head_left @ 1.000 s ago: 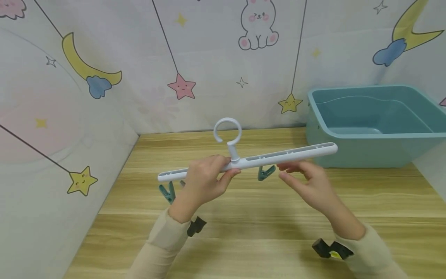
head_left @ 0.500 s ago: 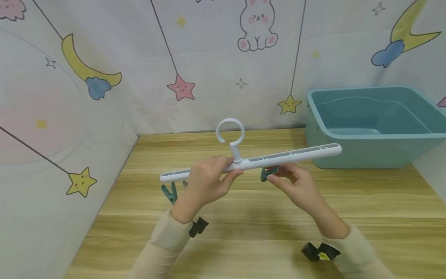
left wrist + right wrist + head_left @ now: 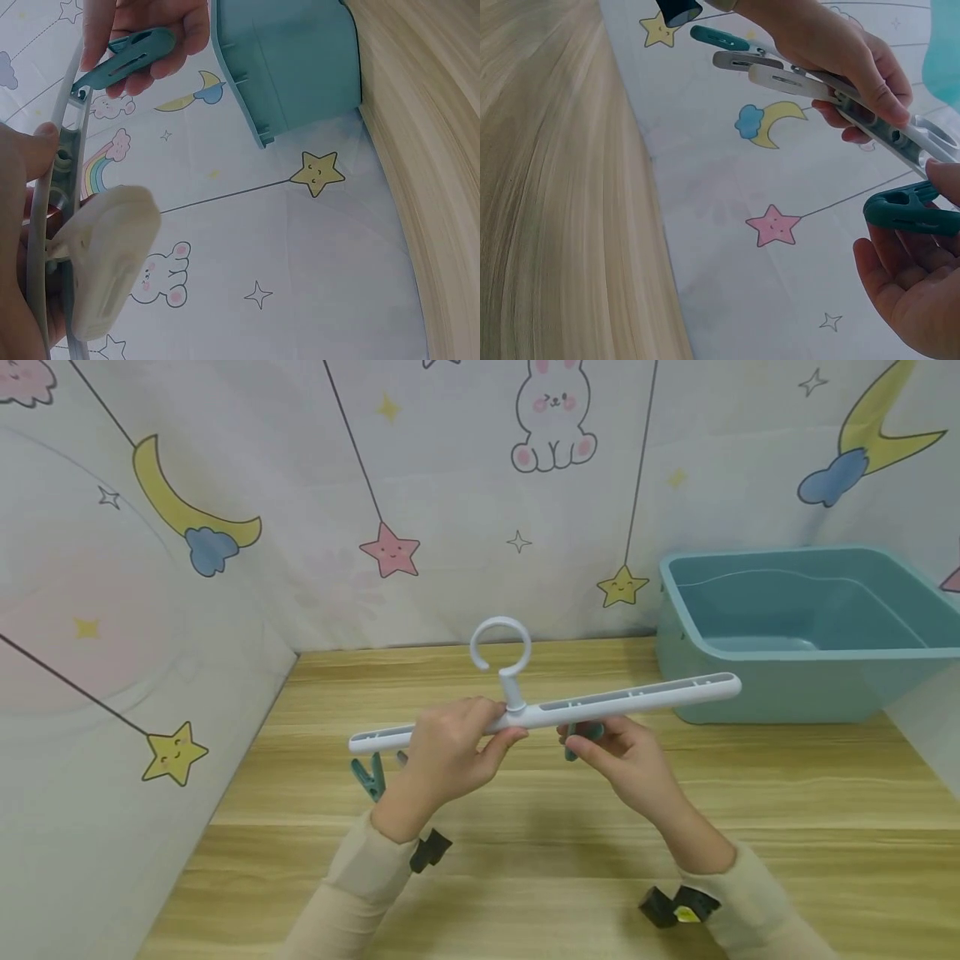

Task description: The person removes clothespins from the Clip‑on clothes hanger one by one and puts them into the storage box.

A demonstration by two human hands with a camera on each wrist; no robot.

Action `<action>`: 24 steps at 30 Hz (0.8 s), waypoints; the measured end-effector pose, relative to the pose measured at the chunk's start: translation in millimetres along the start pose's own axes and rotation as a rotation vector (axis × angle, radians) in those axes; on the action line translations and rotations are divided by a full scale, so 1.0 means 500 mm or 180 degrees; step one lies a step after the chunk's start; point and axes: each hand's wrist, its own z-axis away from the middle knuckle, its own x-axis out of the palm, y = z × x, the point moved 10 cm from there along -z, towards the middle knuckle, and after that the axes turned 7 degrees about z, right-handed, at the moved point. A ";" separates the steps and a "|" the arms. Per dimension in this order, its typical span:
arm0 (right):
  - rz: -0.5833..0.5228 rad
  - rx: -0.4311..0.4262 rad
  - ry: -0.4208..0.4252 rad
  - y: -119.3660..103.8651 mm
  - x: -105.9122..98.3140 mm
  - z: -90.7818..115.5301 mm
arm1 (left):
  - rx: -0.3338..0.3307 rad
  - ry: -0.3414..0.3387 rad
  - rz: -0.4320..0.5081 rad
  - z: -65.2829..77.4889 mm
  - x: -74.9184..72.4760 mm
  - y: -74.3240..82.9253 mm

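A white hanger [image 3: 637,700] with an open-ended ring hook is held up over the table, its right end tilted higher. My left hand [image 3: 453,752] grips its bar just left of the hook. My right hand [image 3: 633,768] pinches a teal clothespin [image 3: 911,217] under the bar, right of the hook. Another teal clothespin [image 3: 378,768] hangs near the bar's left end. Beside that one, the right wrist view shows a grey clothespin [image 3: 742,61] and a cream clothespin [image 3: 791,81]. Fingers partly cover the pinched clothespin in the head view.
A large teal bin [image 3: 780,689] stands at the back right of the wooden table [image 3: 525,893]. White cloth walls [image 3: 465,460] printed with stars, moons and a rabbit enclose the back and sides.
The right hand has moved left, from beside the teal clothespin to pinching it. The clothespin has turned slightly and sits a little lower. The hanger and left hand have drifted slightly right.
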 end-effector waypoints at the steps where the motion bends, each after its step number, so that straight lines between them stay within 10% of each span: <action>1: -0.0012 -0.0001 -0.0001 0.000 0.001 0.000 | -0.0004 -0.0005 0.0003 0.000 0.000 0.000; 24: 0.0148 -0.0290 0.0217 -0.014 -0.010 -0.001 | 0.0020 0.0032 -0.0198 -0.001 0.001 0.004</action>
